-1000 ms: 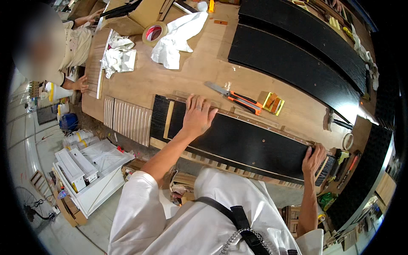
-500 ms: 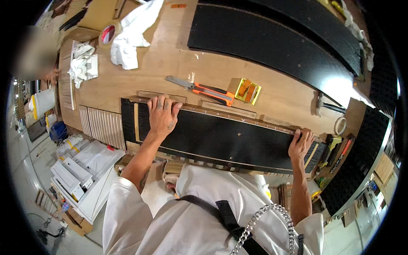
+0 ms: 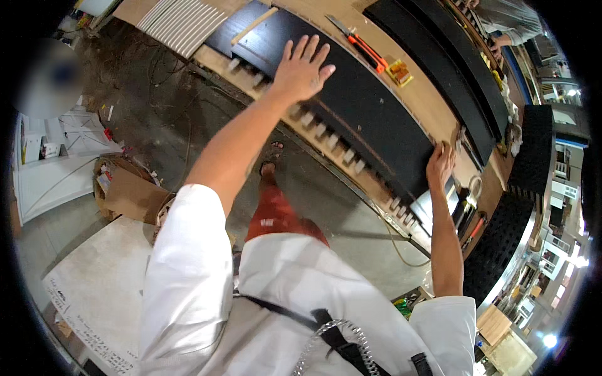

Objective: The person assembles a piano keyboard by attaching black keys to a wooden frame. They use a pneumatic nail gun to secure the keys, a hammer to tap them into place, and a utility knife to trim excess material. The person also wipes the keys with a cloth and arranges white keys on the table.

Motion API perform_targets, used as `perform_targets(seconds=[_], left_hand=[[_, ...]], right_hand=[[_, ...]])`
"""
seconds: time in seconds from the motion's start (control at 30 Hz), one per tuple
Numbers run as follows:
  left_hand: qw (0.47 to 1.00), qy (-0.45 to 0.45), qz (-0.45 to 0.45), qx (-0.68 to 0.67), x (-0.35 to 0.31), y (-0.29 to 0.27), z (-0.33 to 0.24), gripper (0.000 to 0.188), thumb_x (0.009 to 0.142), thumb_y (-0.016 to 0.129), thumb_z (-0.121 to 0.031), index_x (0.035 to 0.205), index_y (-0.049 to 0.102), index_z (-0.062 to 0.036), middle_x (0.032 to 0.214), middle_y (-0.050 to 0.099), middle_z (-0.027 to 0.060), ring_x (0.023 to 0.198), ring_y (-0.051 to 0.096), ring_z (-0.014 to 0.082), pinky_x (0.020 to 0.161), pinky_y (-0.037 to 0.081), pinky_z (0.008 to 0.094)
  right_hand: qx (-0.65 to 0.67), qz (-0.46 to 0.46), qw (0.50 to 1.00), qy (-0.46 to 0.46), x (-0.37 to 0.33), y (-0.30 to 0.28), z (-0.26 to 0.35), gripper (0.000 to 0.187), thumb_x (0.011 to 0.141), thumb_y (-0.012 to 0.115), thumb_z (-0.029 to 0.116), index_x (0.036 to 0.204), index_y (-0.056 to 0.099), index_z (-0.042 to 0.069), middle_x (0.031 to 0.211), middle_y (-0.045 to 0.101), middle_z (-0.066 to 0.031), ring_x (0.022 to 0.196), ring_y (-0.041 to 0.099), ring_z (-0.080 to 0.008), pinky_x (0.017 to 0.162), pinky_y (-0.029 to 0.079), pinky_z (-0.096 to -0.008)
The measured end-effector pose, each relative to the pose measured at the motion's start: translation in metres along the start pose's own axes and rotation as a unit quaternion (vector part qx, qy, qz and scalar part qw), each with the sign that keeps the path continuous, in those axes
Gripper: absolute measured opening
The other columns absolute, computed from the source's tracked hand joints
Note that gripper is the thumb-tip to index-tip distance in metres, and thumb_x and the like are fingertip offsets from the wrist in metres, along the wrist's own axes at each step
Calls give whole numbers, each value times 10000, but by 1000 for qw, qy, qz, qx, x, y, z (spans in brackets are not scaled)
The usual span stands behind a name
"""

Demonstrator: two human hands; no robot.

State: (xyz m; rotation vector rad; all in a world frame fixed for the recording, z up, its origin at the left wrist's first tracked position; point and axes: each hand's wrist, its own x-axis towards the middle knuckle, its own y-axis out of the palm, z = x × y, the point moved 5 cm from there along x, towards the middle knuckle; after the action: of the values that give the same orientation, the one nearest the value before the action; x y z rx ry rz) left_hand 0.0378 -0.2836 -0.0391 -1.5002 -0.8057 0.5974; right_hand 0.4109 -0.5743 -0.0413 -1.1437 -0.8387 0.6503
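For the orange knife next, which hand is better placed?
Probably the left hand: it is open over the black board, nearer the orange knife, while the right hand is at the board's right end.

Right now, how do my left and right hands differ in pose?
Your left hand has its fingers spread wide, while your right hand has its fingers closer together. The left hand is over the left part of the black panel; the right hand is at its far edge, near the right end. Both hands are bare.
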Motion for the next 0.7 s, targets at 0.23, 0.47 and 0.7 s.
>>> perform_targets(seconds=[0.23,0.47,0.7], left_hand=[[992,-52,-82,79,-22,20,14,742,1021,103,-674,1628,189,-255,1687,123,141,1554,89,363,1241,61,598],[997,-50,61,-20,-24,-7,4,752,1059,187,-589,1619,162,-88,1682,76,209,1552,51,403,1240,83,567],[979,70,-176,68,25,50,141,897,899,233,-864,1622,213,-332,1691,167,90,1560,126,308,1226,75,596]], right_hand=[[-81,61,994,-46,-63,-17,9,678,1063,248,595,1608,287,194,1653,224,-210,1531,203,-386,1228,139,-519],[-31,97,992,-72,-106,-46,-30,634,1067,235,587,1613,273,268,1685,191,-103,1566,112,-285,1250,58,-478],[-45,57,991,-108,-101,-48,-26,590,1079,306,509,1590,340,217,1656,261,-141,1541,199,-329,1244,131,-453]])
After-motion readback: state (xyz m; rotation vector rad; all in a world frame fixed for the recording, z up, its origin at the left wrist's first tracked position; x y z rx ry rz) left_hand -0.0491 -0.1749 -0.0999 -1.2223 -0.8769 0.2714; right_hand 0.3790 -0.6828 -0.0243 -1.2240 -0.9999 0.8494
